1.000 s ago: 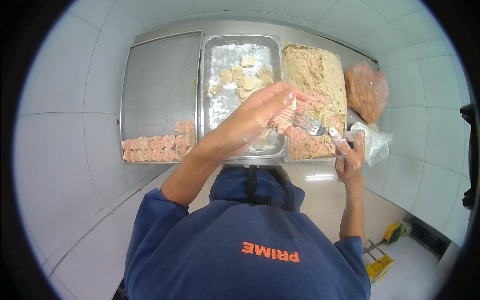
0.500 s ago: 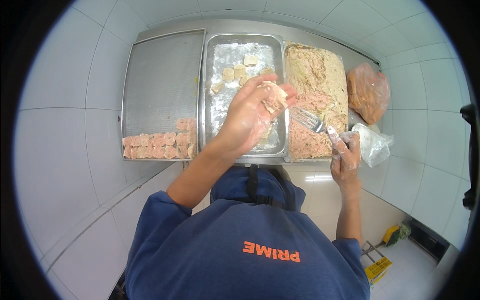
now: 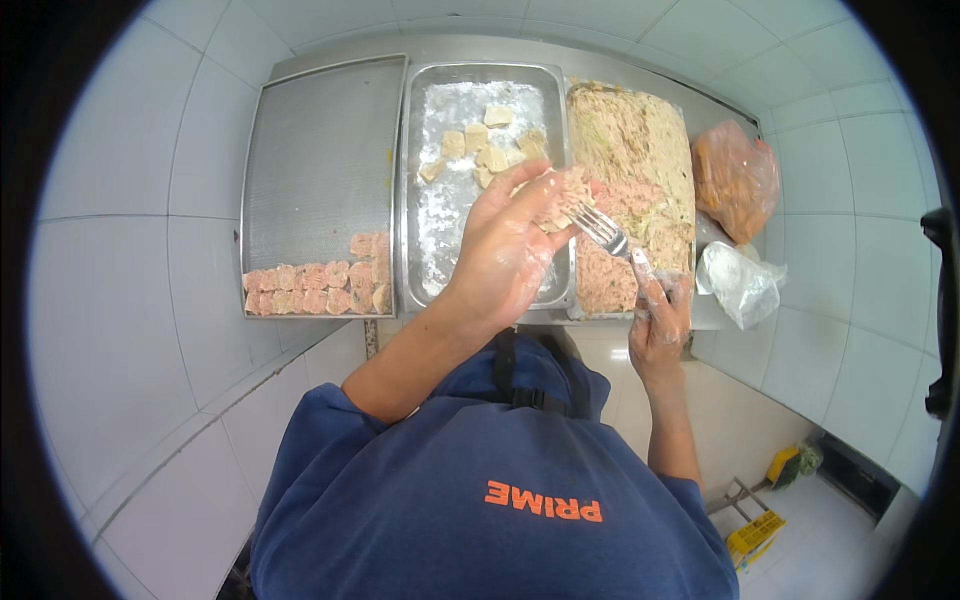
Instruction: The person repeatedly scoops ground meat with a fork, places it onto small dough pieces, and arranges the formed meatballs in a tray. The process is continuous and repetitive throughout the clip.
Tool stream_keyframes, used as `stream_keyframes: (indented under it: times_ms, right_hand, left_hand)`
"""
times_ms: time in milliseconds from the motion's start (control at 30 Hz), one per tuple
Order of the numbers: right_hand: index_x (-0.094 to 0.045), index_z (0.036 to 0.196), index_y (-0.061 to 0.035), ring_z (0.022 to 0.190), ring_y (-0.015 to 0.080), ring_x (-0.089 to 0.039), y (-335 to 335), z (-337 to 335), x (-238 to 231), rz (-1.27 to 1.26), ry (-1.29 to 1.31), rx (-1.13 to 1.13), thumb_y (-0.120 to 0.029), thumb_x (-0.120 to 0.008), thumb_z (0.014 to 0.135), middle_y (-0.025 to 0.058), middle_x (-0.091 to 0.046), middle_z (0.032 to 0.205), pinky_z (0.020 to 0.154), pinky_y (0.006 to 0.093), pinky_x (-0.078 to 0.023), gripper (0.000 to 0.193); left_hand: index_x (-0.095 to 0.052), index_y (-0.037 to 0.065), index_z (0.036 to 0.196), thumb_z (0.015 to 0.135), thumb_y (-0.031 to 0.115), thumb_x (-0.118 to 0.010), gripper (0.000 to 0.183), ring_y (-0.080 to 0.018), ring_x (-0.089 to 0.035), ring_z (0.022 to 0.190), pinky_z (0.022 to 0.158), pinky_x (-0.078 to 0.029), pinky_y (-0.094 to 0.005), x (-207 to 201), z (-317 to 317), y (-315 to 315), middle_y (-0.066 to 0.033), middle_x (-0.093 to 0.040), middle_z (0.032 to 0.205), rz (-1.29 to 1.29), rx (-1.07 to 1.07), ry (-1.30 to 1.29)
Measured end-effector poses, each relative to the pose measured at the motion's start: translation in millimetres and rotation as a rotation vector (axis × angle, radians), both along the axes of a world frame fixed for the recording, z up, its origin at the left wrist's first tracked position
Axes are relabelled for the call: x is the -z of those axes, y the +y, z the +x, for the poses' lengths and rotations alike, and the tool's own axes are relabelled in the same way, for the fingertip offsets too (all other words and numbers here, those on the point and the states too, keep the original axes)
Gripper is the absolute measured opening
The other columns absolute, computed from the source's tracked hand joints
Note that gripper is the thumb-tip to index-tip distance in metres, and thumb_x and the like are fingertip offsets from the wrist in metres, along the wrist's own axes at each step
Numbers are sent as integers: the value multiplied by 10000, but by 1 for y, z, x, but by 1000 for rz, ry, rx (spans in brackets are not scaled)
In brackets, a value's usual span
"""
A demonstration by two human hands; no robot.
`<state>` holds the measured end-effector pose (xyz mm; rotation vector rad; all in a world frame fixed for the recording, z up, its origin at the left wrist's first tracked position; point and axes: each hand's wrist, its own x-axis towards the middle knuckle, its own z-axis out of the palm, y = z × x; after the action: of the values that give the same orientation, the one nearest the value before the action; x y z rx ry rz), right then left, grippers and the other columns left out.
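- Filled piece (image 3: 565, 203): sits above the right rim of the floured tray (image 3: 480, 73), pale with a pink minced topping, held up in the left hand (image 3: 503, 248).
- Left hand: clamped on the filled piece between thumb and fingers; stretches over the right part of the floured tray from its near edge, smeared with white.
- Right hand (image 3: 658, 322): clamped on the fork (image 3: 605, 232) by its handle, forefinger laid along it; stands to the right of the floured tray, close to the level of its near edge.
- Fork: slants toward the floured tray, tines at the pink face of the filled piece; cannot tell about pressing in.
- Pale pieces (image 3: 498, 117): lie loosely in the far half of the floured tray, some touching.
- Flat tray (image 3: 320, 160): just left of the floured tray.
- Pink-topped pieces (image 3: 312, 276): make two rows at the flat tray's near edge, with more at the corner beside the floured tray.
- Minced mixture (image 3: 630, 135): just right of the floured tray, in a broad slab.
- Bag with orange contents (image 3: 735, 180): well right of the floured tray, past the minced mixture.
- Whitish bag (image 3: 745, 285): also well right of the floured tray, crumpled.
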<state>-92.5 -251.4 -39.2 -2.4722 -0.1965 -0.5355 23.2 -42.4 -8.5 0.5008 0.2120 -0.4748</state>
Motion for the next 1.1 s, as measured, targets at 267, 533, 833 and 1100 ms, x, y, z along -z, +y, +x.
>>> stream_keyframes:
  times_ms: [267, 533, 833, 1100]
  right_hand:
    - [-723, 1341, -69, 854, 277, -517, 7, -8, 9, 45, 32, -10, 142, -611, 800, 125, -529, 960, 758, 382, -467, 591]
    - [-733, 1315, -43, 817, 270, -520, -15, -6, -3, 33, -163, 15, 67, -626, 843, 105, -537, 894, 733, 361, -460, 496]
    - [-786, 1230, -83, 778, 274, -499, -39, 7, -30, -81, -103, -234, 61, -687, 762, 103, -511, 864, 683, 371, -423, 499]
    - [-808, 1188, -122, 789, 293, -501, -47, 13, -37, -123, -20, -283, 24, -723, 749, 110, -526, 899, 678, 389, -415, 470]
  left_hand:
    - [-562, -18, 1330, 1094, 135, -538, 282, -294, -671, 1157, 1036, -555, -422, -1, -5, -9, -199, -646, 1253, 61, 61, -118]
    - [-600, 0, 1253, 1111, 224, -525, 276, -228, -690, 956, 754, -556, -294, -3, 5, 7, -158, -663, 1094, 218, 167, -194]
    - [-676, 48, 982, 1108, 635, -290, 714, -142, -654, 625, 510, -496, -257, -16, 30, 10, -64, -640, 723, 435, 683, -466]
    - [-666, 56, 921, 1071, 725, -261, 796, -131, -615, 571, 524, -488, -262, -19, 40, 14, -63, -643, 723, 571, 780, -637]
